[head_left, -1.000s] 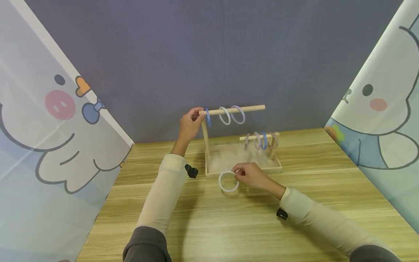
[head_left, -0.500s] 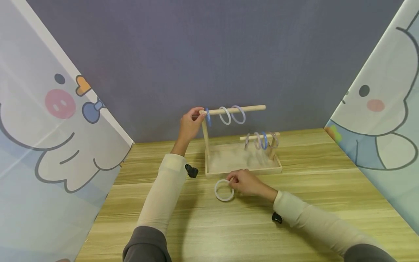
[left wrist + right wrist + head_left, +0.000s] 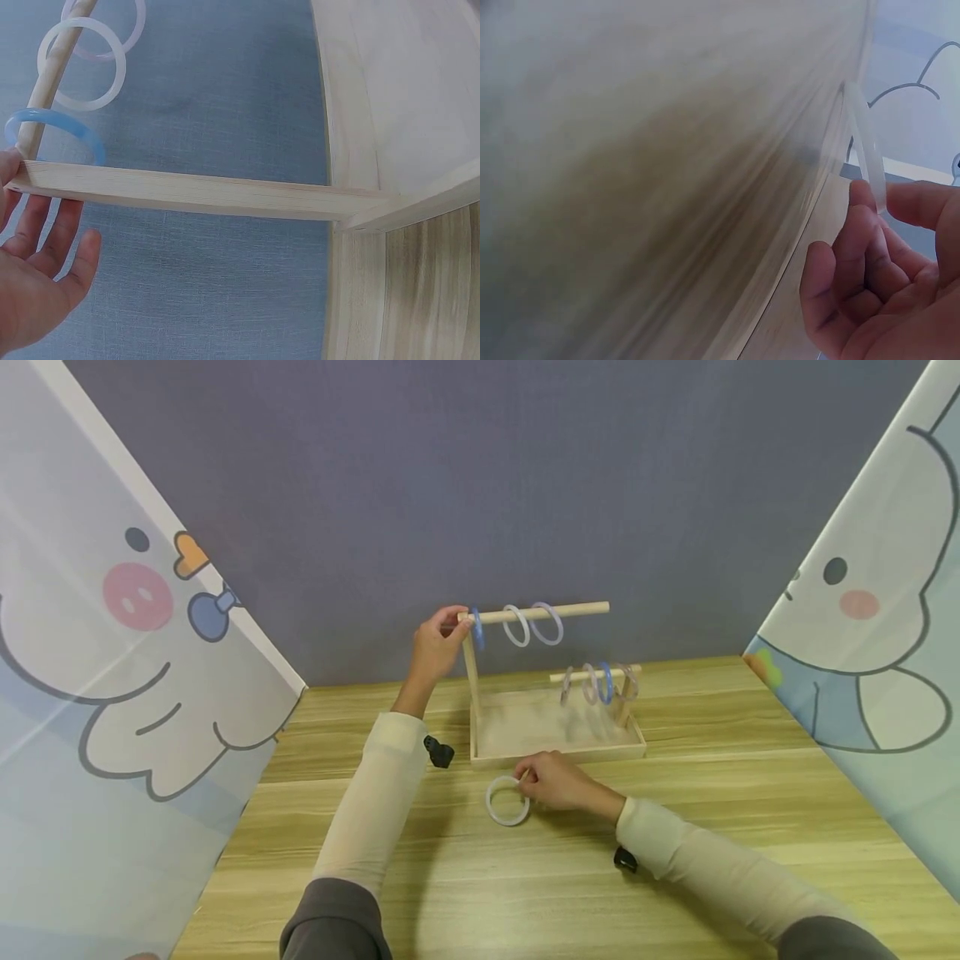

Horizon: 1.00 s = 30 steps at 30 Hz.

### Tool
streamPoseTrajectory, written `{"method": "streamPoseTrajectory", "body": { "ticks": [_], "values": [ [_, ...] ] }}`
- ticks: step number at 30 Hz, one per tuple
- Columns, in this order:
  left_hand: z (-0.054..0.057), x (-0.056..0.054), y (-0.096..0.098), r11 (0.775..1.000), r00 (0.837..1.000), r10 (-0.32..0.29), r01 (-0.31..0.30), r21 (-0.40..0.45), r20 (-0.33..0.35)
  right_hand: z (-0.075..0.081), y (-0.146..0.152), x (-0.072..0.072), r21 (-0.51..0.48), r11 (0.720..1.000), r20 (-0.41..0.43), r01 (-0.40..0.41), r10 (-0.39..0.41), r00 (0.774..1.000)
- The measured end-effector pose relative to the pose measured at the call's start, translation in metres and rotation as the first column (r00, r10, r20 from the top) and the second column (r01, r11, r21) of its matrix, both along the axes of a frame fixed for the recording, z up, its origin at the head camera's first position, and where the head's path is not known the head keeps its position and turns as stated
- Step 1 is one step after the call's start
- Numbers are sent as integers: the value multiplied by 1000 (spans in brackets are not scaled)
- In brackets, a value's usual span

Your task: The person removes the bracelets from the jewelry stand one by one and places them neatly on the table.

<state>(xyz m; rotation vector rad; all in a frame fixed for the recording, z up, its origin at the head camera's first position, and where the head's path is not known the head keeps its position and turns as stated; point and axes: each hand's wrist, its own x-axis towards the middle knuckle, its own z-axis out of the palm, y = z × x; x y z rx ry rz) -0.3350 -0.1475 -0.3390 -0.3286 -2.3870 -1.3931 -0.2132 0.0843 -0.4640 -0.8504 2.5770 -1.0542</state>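
Note:
My left hand (image 3: 437,647) grips the top corner of a wooden bangle stand (image 3: 472,681), where its tall post meets the upper bar. In the left wrist view the thumb is on one side of the post (image 3: 195,189) and fingers are on the other. Beside that hand a blue bangle (image 3: 478,635) hangs on the bar, then a white one and a lilac one (image 3: 560,628). In front of the stand, my right hand (image 3: 557,782) pinches a white bangle (image 3: 507,823) by its edge, low over the table. The right wrist view shows this bangle (image 3: 867,150) between thumb and fingertips.
The stand's shallow tray base (image 3: 558,753) rests on the wood-grain table (image 3: 360,802). A lower bar (image 3: 558,677) carries several bangles, including a blue one (image 3: 606,683). A grey panel (image 3: 480,485) rises behind, with cartoon-printed panels at both sides.
My right hand has moved left and toward the table's near side with the white bangle, coming down lower. The left hand stays on the stand's corner.

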Motion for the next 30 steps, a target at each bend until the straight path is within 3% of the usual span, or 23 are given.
{"method": "streamPoseTrajectory", "body": {
  "ticks": [13, 19, 26, 30],
  "values": [
    [-1, -3, -1, 1000, 1000, 2, -1, 23, -7, -1, -14, -4, 172, 985, -64, 26, -15, 998],
    [-1, -2, 0, 1000, 1000, -4, 4, 23, -5, 1, -18, -7, 193, 981, -96, 14, 4, 995],
    [0, -1, 1, 999, 1000, -3, 3, 36, 0, 0, -19, -10, 197, 980, -201, 28, 12, 980],
    [0, -1, 0, 999, 1000, -5, 5, 35, 5, 0, -18, -11, 189, 981, -194, 34, 4, 981]
  ]
}}
